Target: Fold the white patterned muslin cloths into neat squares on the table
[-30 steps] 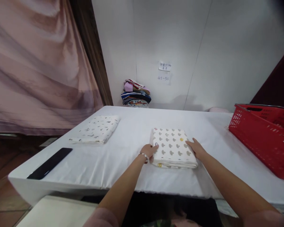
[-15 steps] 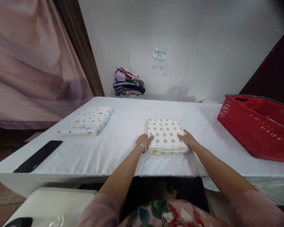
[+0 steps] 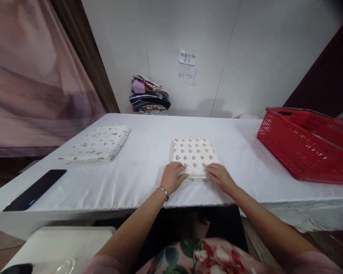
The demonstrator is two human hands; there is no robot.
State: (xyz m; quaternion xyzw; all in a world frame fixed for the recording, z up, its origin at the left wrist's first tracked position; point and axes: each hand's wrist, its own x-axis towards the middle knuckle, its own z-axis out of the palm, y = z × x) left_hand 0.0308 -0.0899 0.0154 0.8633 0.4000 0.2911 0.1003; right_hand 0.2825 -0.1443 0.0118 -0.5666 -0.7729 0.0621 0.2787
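Note:
A folded white cloth (image 3: 194,154) with grey mushroom-like prints and a yellow one lies on the white-covered table in front of me. My left hand (image 3: 173,177), with a bracelet at the wrist, is closed on its near left corner. At the near right corner, my right hand (image 3: 220,177) grips the same cloth, fingers on top. Both thumbs are at the near folded edge, partly hidden. Farther left lies a second folded white cloth (image 3: 98,142) with scattered dark prints, untouched.
A red plastic basket (image 3: 300,144) stands at the right of the table (image 3: 148,140). Near the left front edge lies a flat black object (image 3: 36,190), like a phone. Folded fabrics (image 3: 150,97) are stacked by the wall, left of two paper notes (image 3: 186,64). A pink curtain hangs left.
My hands have shifted from the cloth's left and right sides to its near corners, fingers now over the front folded edge. The whole view has moved slightly.

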